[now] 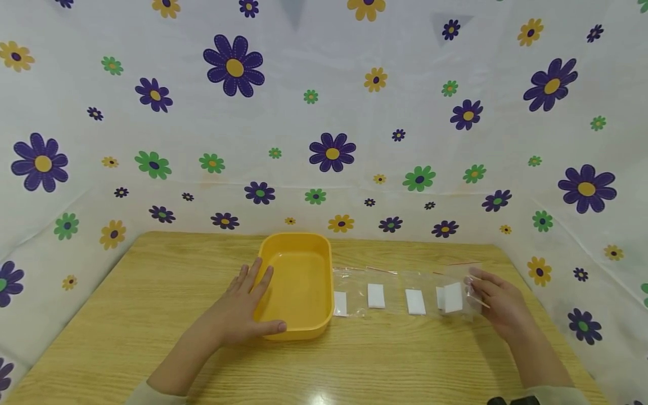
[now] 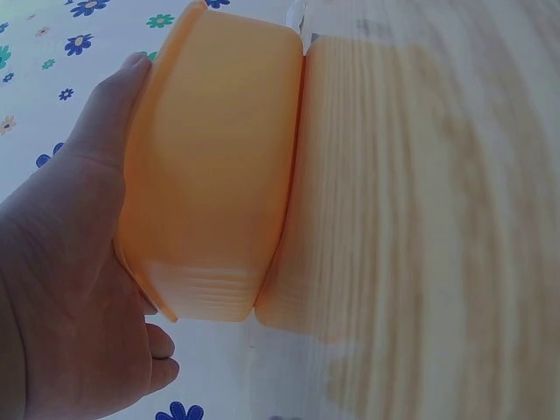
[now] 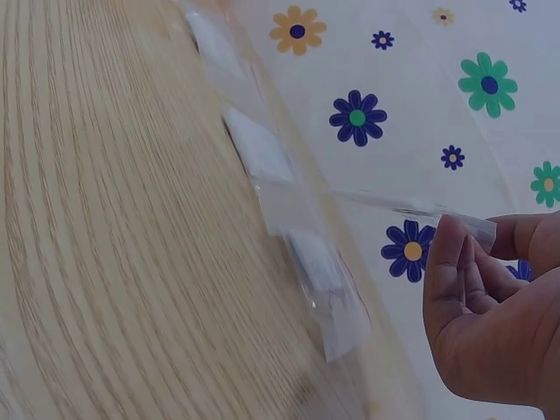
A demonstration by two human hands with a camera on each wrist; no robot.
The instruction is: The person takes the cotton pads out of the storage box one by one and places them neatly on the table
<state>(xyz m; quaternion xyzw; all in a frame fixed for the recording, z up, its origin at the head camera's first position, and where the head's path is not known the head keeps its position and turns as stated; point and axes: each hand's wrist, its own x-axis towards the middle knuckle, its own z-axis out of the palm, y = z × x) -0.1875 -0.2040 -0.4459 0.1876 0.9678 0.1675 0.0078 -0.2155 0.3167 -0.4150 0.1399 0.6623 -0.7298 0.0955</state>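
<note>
My left hand rests on the left rim of a yellow plastic tub, fingers spread and straight across the edge. In the left wrist view the thumb lies along the rim of the tub. At the right, my right hand pinches the edge of a clear zip bag with a white folded piece inside. The right wrist view shows this bag edge-on between thumb and fingertips, raised above the table. Its white piece partly covers another bagged piece behind it.
Between tub and right hand, clear bags with white pieces lie in a row: one by the tub, a second bag and a third bag. The wooden table is bordered by a flower-printed cloth at back and sides.
</note>
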